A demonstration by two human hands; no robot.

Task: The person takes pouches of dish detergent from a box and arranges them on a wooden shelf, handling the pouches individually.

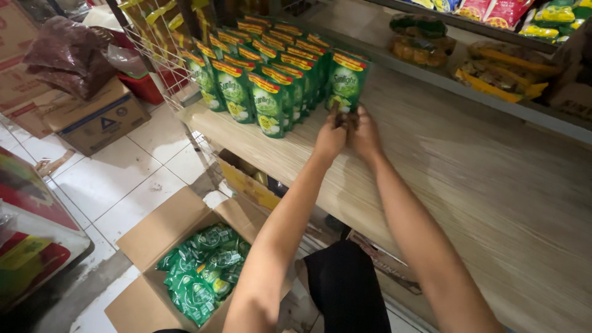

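Bare forearms, no sleeves or jewellery; black shorts (345,283) below.

The pouches (271,92) on the shelf (468,179) are green with yellow tops and red bands. The shelf shows pale wood grain. At seven o'clock, a brown cardboard box (154,231) holds green pouches on white floor tiles (117,172).

Glossy plastic pouches (269,102), wood-grain shelf (468,179)

Both your arms are stretched out forward, wrists nearly touching, left hand (330,137) and right hand (366,132) side by side, fingers curled in a pinching grip.
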